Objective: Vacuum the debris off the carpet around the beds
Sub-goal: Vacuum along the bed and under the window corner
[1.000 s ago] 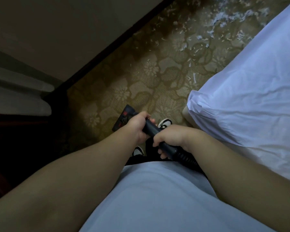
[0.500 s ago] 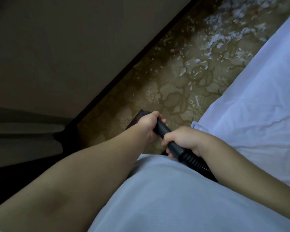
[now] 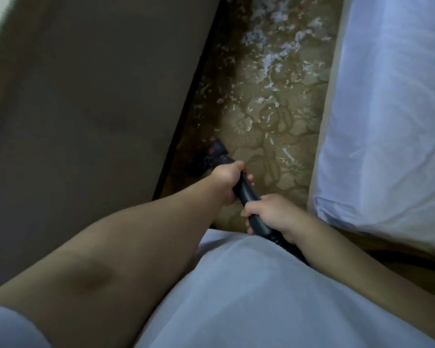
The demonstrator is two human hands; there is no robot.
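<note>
Nearest the camera is the person's pale blue shirt (image 3: 236,297), with both bare forearms reaching out over it. The right hand (image 3: 269,212), just off the near corner of the bed (image 3: 387,121), has its fingers curled tight round the black vacuum pipe (image 3: 246,194), right where the ribbed hose (image 3: 278,239) joins it. The left hand (image 3: 227,180) grips the same pipe a little farther along, on the side away from the bed, fingers wrapped fully round it. Beyond that hand the pipe runs down to the dark vacuum head (image 3: 215,153), which has red marks on it and sits on the patterned tan carpet (image 3: 281,177), well apart from the bed and close to the dark skirting board (image 3: 183,136) at the foot of the brown wall (image 3: 98,96). The debris (image 3: 269,61), white shreds and flakes, lies on the carpet strip alongside the bed: a few loose bits just past the vacuum head, thickening into heaps farther up along the bed's white-sheeted side. The picture is dim and somewhat blurred.
</note>
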